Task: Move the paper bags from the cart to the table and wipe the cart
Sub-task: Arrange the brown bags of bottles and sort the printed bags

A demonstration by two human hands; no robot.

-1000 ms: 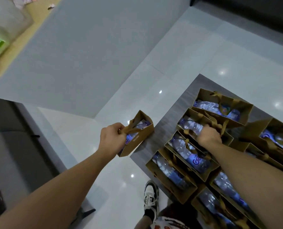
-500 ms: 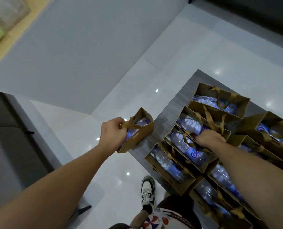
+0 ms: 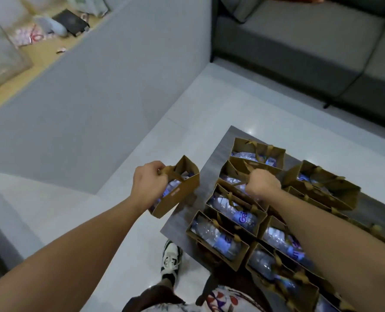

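Head view is looking down on a grey sofa [image 3: 299, 46] running along the far side, a pale tiled floor [image 3: 209, 104] opening between it and the grey wall [image 3: 85, 97], and a wooden worktop [image 3: 40, 52] showing beyond that wall at upper left. Nearer, the dark cart [image 3: 220, 158] is carrying many brown paper bags [image 3: 218, 239], packed touching one another, each holding a plastic bottle [image 3: 238, 216].

The left hand [image 3: 150, 183] is clenching the ribbon handles of one lifted bag [image 3: 178, 192], which is hanging just off the cart's left edge, over the floor. The right hand [image 3: 262, 184] is closing in a fist among the handles of a second-row bag [image 3: 232, 174] that is sitting on the cart; it appears to be gripping those handles, though the fingers are hidden.

Risks, as I judge them: the bags are crowding so tightly that pulling one up may be dragging or tipping its neighbours, and the row nearest the cart's edge could be sliding off toward the shoe [image 3: 171, 257] below. The hanging bag is tilting, so its bottle might be shifting and straining the thin handles.

Open room is lying to the left and ahead over the floor, the likely path to the worktop; the cart's bare strip along its left edge is narrow.
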